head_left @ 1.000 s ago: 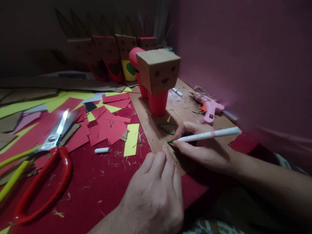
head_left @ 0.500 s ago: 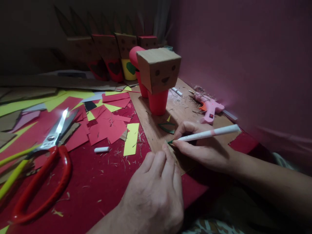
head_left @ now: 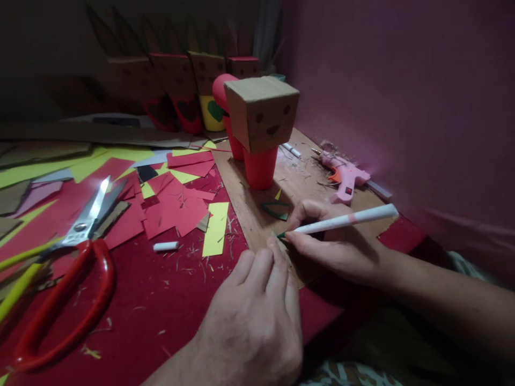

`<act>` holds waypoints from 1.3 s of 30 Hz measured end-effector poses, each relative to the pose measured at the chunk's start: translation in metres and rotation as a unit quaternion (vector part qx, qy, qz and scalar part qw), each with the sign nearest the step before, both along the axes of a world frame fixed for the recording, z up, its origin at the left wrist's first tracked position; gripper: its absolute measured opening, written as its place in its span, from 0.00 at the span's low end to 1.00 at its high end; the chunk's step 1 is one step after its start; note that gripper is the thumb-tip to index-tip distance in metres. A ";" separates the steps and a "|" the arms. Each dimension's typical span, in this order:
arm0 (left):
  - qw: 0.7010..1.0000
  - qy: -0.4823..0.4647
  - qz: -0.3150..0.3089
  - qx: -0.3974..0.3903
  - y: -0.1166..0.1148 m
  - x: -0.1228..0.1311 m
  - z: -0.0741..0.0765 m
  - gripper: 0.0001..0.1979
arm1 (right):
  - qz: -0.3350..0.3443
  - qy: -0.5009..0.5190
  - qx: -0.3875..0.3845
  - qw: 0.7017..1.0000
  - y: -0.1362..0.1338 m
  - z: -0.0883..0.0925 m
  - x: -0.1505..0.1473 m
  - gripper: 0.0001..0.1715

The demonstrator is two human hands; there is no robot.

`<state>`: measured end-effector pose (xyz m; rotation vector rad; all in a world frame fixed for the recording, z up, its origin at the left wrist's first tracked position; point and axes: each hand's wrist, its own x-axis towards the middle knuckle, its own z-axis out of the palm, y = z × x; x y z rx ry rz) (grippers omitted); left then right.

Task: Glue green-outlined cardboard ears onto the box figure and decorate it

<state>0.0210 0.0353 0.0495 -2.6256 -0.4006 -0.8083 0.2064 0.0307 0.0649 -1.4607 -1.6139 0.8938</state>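
My right hand (head_left: 336,244) grips a white marker (head_left: 341,220) with a green tip, and the tip touches a small piece on the brown cardboard sheet (head_left: 249,206). My left hand (head_left: 257,316) lies knuckles up just below, its fingers curled and pressed down on that piece beside the tip. What sits under the fingertips is too small to make out. A green leaf-shaped cutout (head_left: 276,209) lies just above the marker tip. A cardboard cube with a drawn face (head_left: 261,113) stands on a red cup (head_left: 260,168) behind it.
Red-handled scissors (head_left: 68,268) lie at the left among red and yellow paper scraps (head_left: 177,206). A white marker cap (head_left: 166,246) lies near a yellow strip (head_left: 216,229). A pink glue gun (head_left: 344,175) rests by the pink wall. More box-and-cup figures (head_left: 201,91) stand at the back.
The view has shifted slightly, so the table contents sit a little lower left. Both hands and the marker hold almost the same position.
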 end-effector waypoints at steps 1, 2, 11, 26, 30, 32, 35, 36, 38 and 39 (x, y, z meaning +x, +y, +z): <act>1.000 0.003 -0.002 0.000 0.000 0.000 0.000 0.17 | 0.004 0.000 0.000 1.000 0.000 0.000 0.000 0.05; 1.000 0.007 -0.004 -0.002 0.000 -0.001 0.001 0.17 | 0.008 0.002 0.000 1.000 -0.001 0.000 0.001 0.05; 1.000 0.003 -0.009 -0.005 0.000 0.000 0.003 0.16 | 0.003 0.019 0.014 1.000 0.000 0.001 0.000 0.05; 1.000 0.008 0.004 -0.001 -0.001 0.000 0.002 0.18 | -0.011 0.020 0.065 0.998 0.000 0.001 0.003 0.09; 1.000 0.001 -0.001 0.001 -0.001 0.001 0.002 0.17 | -0.007 0.055 0.047 0.997 0.001 0.001 0.002 0.08; 1.000 -0.004 -0.006 -0.001 -0.001 0.001 0.001 0.16 | -0.014 0.066 0.032 0.997 0.000 0.002 0.001 0.08; 1.000 -0.012 -0.011 -0.006 0.000 0.002 0.001 0.14 | -0.020 0.052 0.016 0.998 -0.001 0.004 0.000 0.07; 1.000 -0.013 -0.012 -0.008 0.001 0.002 0.002 0.14 | -0.021 0.046 0.016 0.999 -0.002 0.004 0.000 0.06; 1.000 -0.013 -0.011 -0.011 0.001 0.002 0.003 0.15 | -0.024 0.034 0.024 0.999 -0.001 0.004 -0.001 0.07; 1.000 -0.010 -0.011 -0.013 0.001 0.002 0.003 0.15 | -0.027 0.028 0.033 0.999 -0.001 0.004 -0.001 0.07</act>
